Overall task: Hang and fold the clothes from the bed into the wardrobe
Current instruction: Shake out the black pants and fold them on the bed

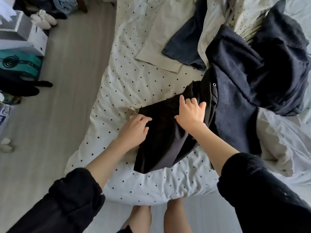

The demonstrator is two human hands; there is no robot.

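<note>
Off to the left there's a pale grey wood-look floor (67,98) with a fair bit of stuff on it. A white cardboard box (25,34) sits near the top left corner, and a teal bag with a black spiral print (18,64) is right below it, touching or nearly so. A pair of white fluffy slippers (44,19) lies just beside the box, further up. Below the teal bag a floppy black fabric item (25,88) spills onto the floor. Two small white scraps (5,145) lie at the left edge, too blurry to tell what they are.
</note>
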